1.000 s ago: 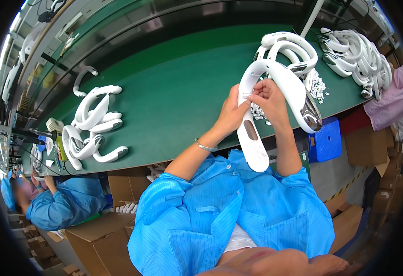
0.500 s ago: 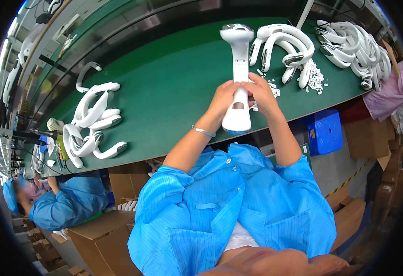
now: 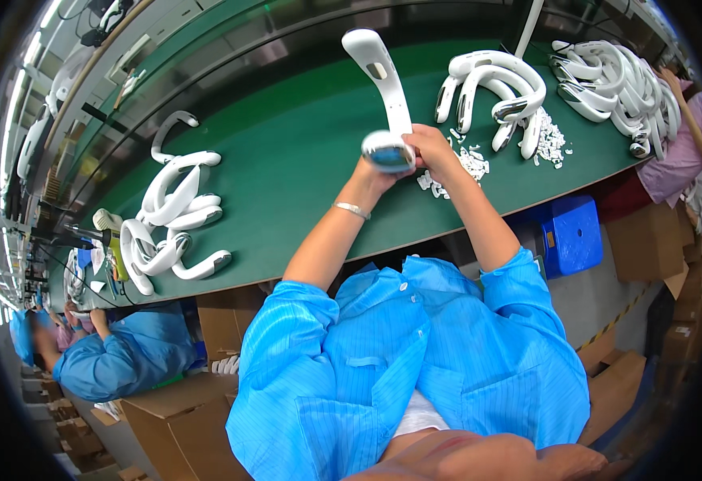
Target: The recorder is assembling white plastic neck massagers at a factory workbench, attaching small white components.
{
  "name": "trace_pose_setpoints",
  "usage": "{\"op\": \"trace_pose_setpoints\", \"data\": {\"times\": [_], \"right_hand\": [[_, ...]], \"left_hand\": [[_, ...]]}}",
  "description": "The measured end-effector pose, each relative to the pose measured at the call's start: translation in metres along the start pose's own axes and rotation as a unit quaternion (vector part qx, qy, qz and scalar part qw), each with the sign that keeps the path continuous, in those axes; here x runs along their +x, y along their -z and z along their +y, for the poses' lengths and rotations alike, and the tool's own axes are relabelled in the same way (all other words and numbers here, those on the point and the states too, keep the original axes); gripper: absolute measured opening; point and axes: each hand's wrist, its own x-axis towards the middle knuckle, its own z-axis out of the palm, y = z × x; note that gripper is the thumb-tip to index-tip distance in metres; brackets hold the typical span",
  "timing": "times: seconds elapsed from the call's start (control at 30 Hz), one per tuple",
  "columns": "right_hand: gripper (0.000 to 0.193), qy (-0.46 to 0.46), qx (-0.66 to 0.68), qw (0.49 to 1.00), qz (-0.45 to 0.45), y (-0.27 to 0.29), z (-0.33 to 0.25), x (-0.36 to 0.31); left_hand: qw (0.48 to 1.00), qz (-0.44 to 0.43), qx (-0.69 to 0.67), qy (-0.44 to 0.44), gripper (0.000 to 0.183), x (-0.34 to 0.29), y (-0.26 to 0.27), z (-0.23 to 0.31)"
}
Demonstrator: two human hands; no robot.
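Both my hands hold one white curved neckband device (image 3: 395,104) above the green table. Its one arm reaches away toward the back with a small window in it; the other end, with a shiny bluish face, points toward me. My left hand (image 3: 376,178) is closed around the near end, its fingers partly hidden beneath it. My right hand (image 3: 434,152) pinches the band's middle from the right side. Small white plastic pieces (image 3: 471,164) lie loose on the table just beyond my right wrist.
Several similar white neckbands (image 3: 176,192) lie at the left, a few more (image 3: 499,88) stand at the right, with a larger heap (image 3: 627,96) at the far right. A blue stool (image 3: 573,236) and cardboard boxes (image 3: 178,425) stand below the table (image 3: 303,192). Co-workers sit at both sides.
The neckband has been turned over in my hands: its long arm now tilts to the back left, and its shiny end faces me. My hands have shifted slightly.
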Motion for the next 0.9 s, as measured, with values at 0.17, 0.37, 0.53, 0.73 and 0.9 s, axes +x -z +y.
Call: {"op": "trace_pose_setpoints", "data": {"times": [0.17, 0.37, 0.53, 0.73, 0.9], "right_hand": [[0.041, 0.084, -0.044, 0.994, -0.061, -0.008, -0.008, -0.026], [0.060, 0.166, -0.164, 0.967, -0.102, -0.009, -0.033, -0.059], [0.057, 0.163, -0.130, 0.970, -0.126, -0.011, -0.047, -0.072], [0.038, 0.047, -0.048, 0.992, -0.107, 0.022, -0.007, -0.047], [0.038, 0.094, -0.057, 0.992, -0.069, 0.018, -0.003, -0.058]], "left_hand": [[0.975, 0.029, 0.183, -0.119, 0.023, -0.034, -0.036, -0.007], [0.965, 0.013, 0.210, -0.159, 0.030, -0.052, -0.041, -0.020], [0.944, -0.035, 0.269, -0.186, 0.036, -0.062, -0.019, -0.025], [0.831, -0.019, 0.452, -0.325, 0.035, -0.084, -0.067, -0.011], [0.841, -0.017, 0.459, -0.287, 0.032, -0.095, -0.072, -0.007]]}}
